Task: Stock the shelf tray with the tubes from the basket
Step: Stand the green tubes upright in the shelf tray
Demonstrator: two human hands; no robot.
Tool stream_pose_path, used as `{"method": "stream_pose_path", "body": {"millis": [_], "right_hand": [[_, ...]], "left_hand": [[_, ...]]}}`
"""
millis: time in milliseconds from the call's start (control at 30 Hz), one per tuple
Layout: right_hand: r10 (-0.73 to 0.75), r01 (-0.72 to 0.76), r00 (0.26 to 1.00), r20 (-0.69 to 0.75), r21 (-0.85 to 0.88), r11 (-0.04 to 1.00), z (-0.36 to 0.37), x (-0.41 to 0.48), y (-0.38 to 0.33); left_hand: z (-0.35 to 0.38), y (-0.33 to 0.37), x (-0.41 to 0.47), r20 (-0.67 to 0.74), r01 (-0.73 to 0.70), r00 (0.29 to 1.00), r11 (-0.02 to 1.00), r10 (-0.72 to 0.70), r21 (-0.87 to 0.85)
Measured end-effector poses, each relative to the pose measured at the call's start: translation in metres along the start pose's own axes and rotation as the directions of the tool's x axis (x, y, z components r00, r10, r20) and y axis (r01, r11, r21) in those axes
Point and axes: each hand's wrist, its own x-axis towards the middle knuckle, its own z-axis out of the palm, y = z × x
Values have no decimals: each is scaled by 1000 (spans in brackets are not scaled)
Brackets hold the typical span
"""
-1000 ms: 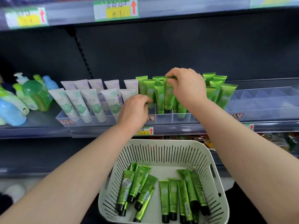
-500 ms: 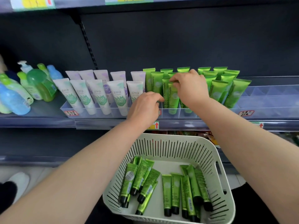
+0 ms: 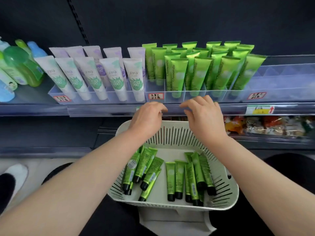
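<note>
**Head view.** The left hand (image 3: 147, 116) and right hand (image 3: 203, 114) hover side by side over the far rim of the off-white slotted plastic basket (image 3: 172, 137), just below the shelf's front edge. Both hands hold nothing, with fingers loosely curled and palms down.

The loose green plastic tubes with black caps (image 3: 170, 179) lie flat on the basket floor, below the hands and back toward the person. They form two clusters with a bare strip of floor between them. The left cluster (image 3: 144, 167) is near the basket's left wall and the right cluster (image 3: 196, 174) is toward its right wall. Long axes run roughly far-to-near, caps toward the near rim and crimped ends toward the far wall. The left cluster slants, its caps swung toward the near left corner.

Judgement: each hand stands nearer the cluster on its own side. Either reach goes downward and back toward the person, and a grasp across a tube's width near the crimp would suit.

The clear plastic divided shelf tray (image 3: 235, 96) sits just beyond the hands and already carries upright green tubes (image 3: 179, 74) in rows. The front cell at its left end appears unfilled, and the left hand is the nearer to it.
</note>
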Motion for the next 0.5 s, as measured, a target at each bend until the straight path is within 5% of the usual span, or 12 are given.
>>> {"method": "stream_pose_path", "body": {"millis": [100,233,400,500], "right_hand": [[84,-68,950,300,-61,996,28,-37,15],[162,-91,704,692,-139,986,60,-72,29],[261,-129,472,842,-227,965,84,-90,32],[277,-14,369,887,-293,956,93,-96,31]], "left_hand": [[27,-5,-19,87,63,994,998,-62,-6],[63,-12,-45,261,122,957,992,-122,17],[96,-28,-71,368,191,910,981,-191,38],[106,-37,-81,397,213,894,976,-208,32]]}}
